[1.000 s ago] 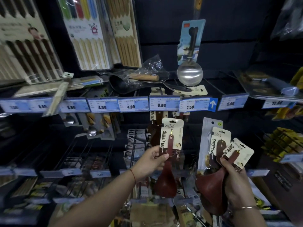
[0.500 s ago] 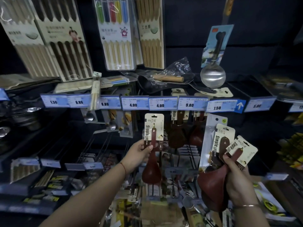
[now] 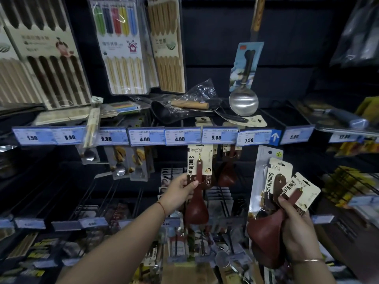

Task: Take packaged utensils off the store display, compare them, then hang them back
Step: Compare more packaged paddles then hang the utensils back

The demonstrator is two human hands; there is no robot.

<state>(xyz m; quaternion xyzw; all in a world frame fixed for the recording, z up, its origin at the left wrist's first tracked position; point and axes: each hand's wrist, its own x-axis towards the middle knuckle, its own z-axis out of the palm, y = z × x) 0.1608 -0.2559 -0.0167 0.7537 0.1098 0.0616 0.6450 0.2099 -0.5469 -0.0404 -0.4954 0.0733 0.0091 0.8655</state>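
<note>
My left hand [image 3: 179, 192] grips a red-brown rice spoon on a cream "Simple LIFE" card [image 3: 198, 167], held upright with the card's top just under the price rail, in front of more spoons of the same kind hanging on their hook [image 3: 227, 173]. My right hand [image 3: 295, 228] holds a bunch of packaged utensils [image 3: 272, 210] at the lower right: two red-brown spoons on cream cards and a taller grey-carded pack behind them.
A rail of blue price tags [image 3: 143, 137] runs across the middle. Chopstick packs [image 3: 123, 48] hang above at the left, and a steel ladle [image 3: 244, 101] hangs at centre right. Wire hooks [image 3: 114, 193] jut out below the rail. Shelves below are crowded with small goods.
My left hand has carried its carded spoon up to the price rail, over the hanging spoons. The view has shifted left. My right hand keeps its bunch in much the same place.
</note>
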